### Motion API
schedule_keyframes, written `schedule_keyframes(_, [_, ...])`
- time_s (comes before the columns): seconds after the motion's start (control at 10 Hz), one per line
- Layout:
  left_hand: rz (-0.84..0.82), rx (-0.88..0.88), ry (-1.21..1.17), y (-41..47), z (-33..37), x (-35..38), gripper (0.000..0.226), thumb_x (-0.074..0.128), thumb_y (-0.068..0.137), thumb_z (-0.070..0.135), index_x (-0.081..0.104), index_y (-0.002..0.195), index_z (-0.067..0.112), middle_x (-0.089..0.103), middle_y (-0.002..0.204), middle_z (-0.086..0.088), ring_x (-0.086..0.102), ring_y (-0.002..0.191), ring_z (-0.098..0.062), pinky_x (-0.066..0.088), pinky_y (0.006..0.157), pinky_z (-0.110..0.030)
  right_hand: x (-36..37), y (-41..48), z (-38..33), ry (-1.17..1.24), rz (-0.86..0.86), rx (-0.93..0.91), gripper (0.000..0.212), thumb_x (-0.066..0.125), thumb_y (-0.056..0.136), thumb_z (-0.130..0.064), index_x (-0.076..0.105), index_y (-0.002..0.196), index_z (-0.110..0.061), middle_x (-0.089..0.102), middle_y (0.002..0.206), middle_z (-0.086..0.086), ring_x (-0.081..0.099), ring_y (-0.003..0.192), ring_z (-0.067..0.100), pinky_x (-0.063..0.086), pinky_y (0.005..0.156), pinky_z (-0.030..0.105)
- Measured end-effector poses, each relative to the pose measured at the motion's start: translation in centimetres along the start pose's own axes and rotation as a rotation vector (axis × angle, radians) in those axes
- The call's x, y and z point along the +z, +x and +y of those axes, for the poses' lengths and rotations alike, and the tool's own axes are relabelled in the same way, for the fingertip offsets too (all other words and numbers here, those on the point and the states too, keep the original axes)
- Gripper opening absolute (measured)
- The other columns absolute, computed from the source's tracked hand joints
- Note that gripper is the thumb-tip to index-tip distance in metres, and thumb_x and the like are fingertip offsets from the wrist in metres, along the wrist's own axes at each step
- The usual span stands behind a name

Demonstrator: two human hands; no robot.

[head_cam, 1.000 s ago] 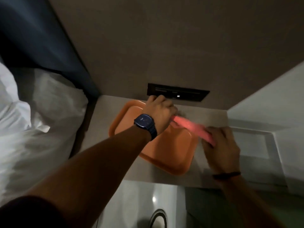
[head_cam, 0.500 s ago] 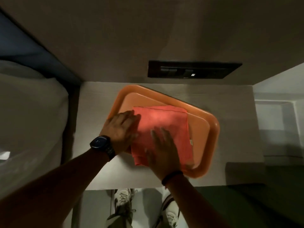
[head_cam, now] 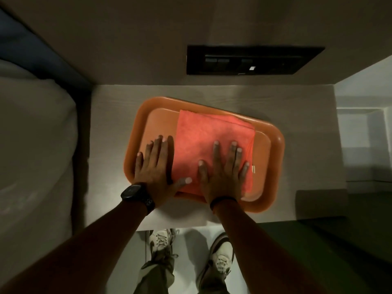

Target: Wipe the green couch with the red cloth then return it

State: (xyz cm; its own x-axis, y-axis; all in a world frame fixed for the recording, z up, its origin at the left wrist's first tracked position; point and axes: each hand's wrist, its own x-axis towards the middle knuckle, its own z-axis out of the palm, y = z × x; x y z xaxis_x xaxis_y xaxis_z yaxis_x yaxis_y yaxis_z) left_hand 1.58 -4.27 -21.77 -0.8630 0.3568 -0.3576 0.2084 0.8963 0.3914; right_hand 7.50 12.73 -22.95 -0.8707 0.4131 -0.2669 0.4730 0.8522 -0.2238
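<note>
Fingers of the right hand are being held spread and flat, pressed down on the red cloth; nothing is being pinched or gripped. Fingers of the left hand are likewise being kept extended, close together, lying on the bare floor of the orange tray just beside the cloth's left edge, with the thumb being reached across onto the cloth's near corner.

Cloth is being kept folded into a rough square, lying inside the tray, slightly skewed, right side close to the rim. Likely reason for the flat palms: folds are being smoothed and the cloth is being squared off in its resting place, not lifted. Left hand is probably being used to steady the tray and align the edge.

Tray is being supported on a pale side table, set at a slight angle, wall switch panel above it, bed to the left. Green couch: possibly the dark green surface at lower right, cannot be confirmed.

Both forearms are being extended straight forward, roughly parallel, wrists low, palms down. A dark watch is being worn on the left wrist, a thin band on the right. Person is standing at the table edge, shoes visible below.

Judgement: return step is being finished; only hand release appears to remain.
</note>
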Motion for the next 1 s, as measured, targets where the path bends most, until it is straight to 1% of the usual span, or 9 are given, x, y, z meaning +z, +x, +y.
schedule_keyframes(0.1, [-0.025,-0.040,0.006,-1.4,0.5,0.4,0.112,0.034,0.059,0.091,-0.013,0.143,0.035,-0.001,0.156,-0.007,0.001,0.140,-0.035,0.008,0.109,-0.062,0.1,-0.9,0.1,-0.022,-0.017,-0.074,0.073,0.022,0.089,-0.065,-0.004,0.149,-0.032,-0.007,0.159,0.013,-0.012,0.144,0.031,-0.001,0.113,0.061])
schedule_keyframes(0.2, [0.001,-0.006,0.068,-1.9,0.6,0.4,0.111,0.039,0.056,0.090,-0.009,0.143,0.040,-0.001,0.157,-0.006,0.010,0.138,-0.039,0.016,0.104,-0.067,0.3,-1.6,0.8,-0.064,-0.031,-0.166,0.079,0.027,0.086,-0.068,0.003,0.150,-0.029,-0.003,0.158,0.017,-0.008,0.143,0.036,-0.002,0.111,0.062])
schedule_keyframes(0.3, [-0.031,-0.019,0.124,-1.7,0.5,1.2,0.117,0.036,0.051,0.093,-0.015,0.142,0.039,-0.006,0.156,-0.006,0.003,0.139,-0.035,0.011,0.104,-0.069,0.4,-1.1,1.8,-0.094,-0.045,-0.250,0.081,0.031,0.085,-0.071,0.006,0.150,-0.030,-0.002,0.158,0.017,-0.009,0.144,0.034,0.001,0.112,0.063])
schedule_keyframes(0.4, [-0.030,-0.068,0.162,-1.6,0.7,2.3,0.116,0.033,0.053,0.093,-0.018,0.141,0.036,-0.007,0.156,-0.007,-0.006,0.140,-0.032,0.003,0.105,-0.068,0.3,-0.2,2.3,-0.098,-0.046,-0.315,0.081,0.034,0.083,-0.073,0.011,0.149,-0.033,0.002,0.159,0.015,-0.008,0.144,0.032,0.001,0.111,0.062])
schedule_keyframes(0.5, [-0.013,-0.107,0.117,-1.6,1.2,2.8,0.115,0.034,0.055,0.093,-0.017,0.142,0.036,-0.008,0.156,-0.005,-0.008,0.140,-0.030,0.000,0.104,-0.067,0.2,0.7,2.6,-0.102,-0.033,-0.359,0.081,0.035,0.081,-0.074,0.016,0.148,-0.033,0.007,0.158,0.015,-0.004,0.144,0.032,0.002,0.110,0.060])
schedule_keyframes(0.6, [0.012,-0.155,0.084,-2.1,2.1,3.3,0.114,0.029,0.055,0.095,-0.018,0.141,0.036,-0.011,0.155,-0.004,-0.009,0.140,-0.030,-0.001,0.104,-0.067,-0.1,1.3,3.1,-0.126,-0.039,-0.397,0.081,0.036,0.081,-0.075,0.016,0.148,-0.034,0.009,0.158,0.014,-0.001,0.144,0.032,0.002,0.111,0.061])
schedule_keyframes(0.7, [0.032,-0.188,0.074,-2.3,2.9,3.8,0.114,0.027,0.056,0.095,-0.019,0.141,0.035,-0.007,0.156,-0.007,-0.007,0.140,-0.032,0.001,0.104,-0.067,-0.5,1.8,3.6,-0.145,-0.049,-0.433,0.082,0.036,0.080,-0.076,0.016,0.147,-0.033,0.011,0.158,0.014,0.001,0.144,0.032,0.003,0.111,0.061])
schedule_keyframes(0.9, [0.021,-0.189,0.036,-2.2,3.2,2.8,0.120,0.033,0.050,0.097,-0.020,0.140,0.038,-0.007,0.156,-0.007,-0.006,0.139,-0.034,0.001,0.107,-0.065,-2.0,1.7,3.4,-0.121,-0.100,-0.416,0.084,0.033,0.080,-0.075,0.008,0.148,-0.034,0.005,0.159,0.012,-0.002,0.144,0.031,0.001,0.113,0.059])
schedule_keyframes(1.0, [0.063,-0.117,0.026,-1.5,4.2,0.5,0.121,0.032,0.049,0.098,-0.018,0.141,0.037,-0.009,0.156,-0.009,-0.007,0.139,-0.036,-0.001,0.107,-0.062,-4.3,1.1,2.9,-0.017,-0.061,-0.335,0.085,0.031,0.079,-0.071,0.007,0.149,-0.031,0.007,0.159,0.013,-0.001,0.144,0.032,0.004,0.112,0.058])
